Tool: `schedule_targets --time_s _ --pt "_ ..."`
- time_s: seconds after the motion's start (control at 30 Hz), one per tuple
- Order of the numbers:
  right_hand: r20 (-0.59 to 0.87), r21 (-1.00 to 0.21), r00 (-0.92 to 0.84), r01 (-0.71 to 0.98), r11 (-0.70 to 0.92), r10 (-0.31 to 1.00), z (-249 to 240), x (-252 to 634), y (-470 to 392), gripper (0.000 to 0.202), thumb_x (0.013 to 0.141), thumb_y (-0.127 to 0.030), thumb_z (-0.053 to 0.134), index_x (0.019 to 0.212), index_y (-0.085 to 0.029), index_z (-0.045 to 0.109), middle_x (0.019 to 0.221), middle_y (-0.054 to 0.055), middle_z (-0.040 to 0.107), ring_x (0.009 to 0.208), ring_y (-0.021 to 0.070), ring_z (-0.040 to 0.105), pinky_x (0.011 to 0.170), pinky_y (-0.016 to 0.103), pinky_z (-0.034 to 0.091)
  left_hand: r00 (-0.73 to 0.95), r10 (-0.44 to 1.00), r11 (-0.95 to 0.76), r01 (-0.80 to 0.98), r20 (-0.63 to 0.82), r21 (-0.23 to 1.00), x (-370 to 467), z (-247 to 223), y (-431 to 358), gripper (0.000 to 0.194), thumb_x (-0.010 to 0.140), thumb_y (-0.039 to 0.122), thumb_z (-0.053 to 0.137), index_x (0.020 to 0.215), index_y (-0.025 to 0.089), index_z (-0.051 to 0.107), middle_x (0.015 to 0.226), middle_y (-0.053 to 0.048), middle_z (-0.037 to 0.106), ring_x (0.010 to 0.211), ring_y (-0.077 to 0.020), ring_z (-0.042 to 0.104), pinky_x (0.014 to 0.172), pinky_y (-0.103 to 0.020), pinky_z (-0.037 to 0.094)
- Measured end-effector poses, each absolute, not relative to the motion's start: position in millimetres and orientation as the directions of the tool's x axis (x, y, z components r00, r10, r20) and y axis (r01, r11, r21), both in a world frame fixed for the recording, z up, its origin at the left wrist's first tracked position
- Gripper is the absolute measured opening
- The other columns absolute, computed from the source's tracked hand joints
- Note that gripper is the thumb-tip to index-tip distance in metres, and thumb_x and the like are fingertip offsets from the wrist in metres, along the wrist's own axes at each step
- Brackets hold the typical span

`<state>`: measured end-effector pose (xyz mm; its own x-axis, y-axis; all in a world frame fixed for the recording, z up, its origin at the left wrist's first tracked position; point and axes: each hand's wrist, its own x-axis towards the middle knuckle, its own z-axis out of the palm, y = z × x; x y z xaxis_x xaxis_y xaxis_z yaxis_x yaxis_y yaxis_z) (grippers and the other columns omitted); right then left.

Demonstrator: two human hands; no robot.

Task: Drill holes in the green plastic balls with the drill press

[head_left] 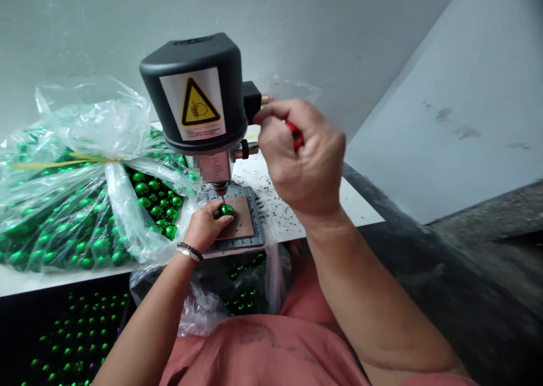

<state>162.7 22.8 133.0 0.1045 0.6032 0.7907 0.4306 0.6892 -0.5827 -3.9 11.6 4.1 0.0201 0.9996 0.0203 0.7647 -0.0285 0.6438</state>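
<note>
Under the drill press (193, 100), my left hand (206, 222) pinches a shiny green ball (227, 210) between thumb and fingers. The ball rests on a brown board (242, 216) that lies on the press's grey base plate (257, 227). The thin drill bit (223, 199) points down at the ball's top; whether it touches cannot be made out. To the right of the motor housing, my right hand (303, 159) is closed around a red-knobbed handle (294, 136), most of it hidden by the fingers.
A clear plastic bag (95, 131) full of green balls sits on the white table (358, 207) at left. Dark shavings (282, 210) litter the tabletop. Below the edge are another bag (199, 304) and dark trays of green balls (80, 335). A wall stands behind.
</note>
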Motion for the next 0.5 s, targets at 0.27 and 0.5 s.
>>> schedule_targets --time_s 0.27,0.5 --pt "0.849 -0.503 0.116 0.479 0.720 0.516 98 162 10 0.020 0.076 -0.015 0.046 0.084 -0.016 0.064 0.054 -0.004 0.050 0.061 0.0077 0.053 0.066 0.024 0.047 -0.016 1.000 0.018 0.757 -0.009 0.653 -1 6 11 0.046 0.071 0.033 0.058 0.114 0.018 0.059 0.096 -0.005 0.068 0.082 -0.0180 0.060 0.077 -0.029 0.045" --pt "0.854 -0.492 0.133 0.517 0.700 0.503 89 161 11 0.020 0.077 -0.015 0.046 0.085 -0.020 0.063 0.058 -0.003 0.054 0.059 0.0083 0.053 0.060 0.024 0.045 0.014 1.000 -0.024 0.732 0.020 0.681 -2 5 9 0.044 0.072 0.031 0.057 0.114 0.019 0.058 0.106 -0.006 0.066 0.093 -0.0194 0.059 0.085 -0.031 0.043"
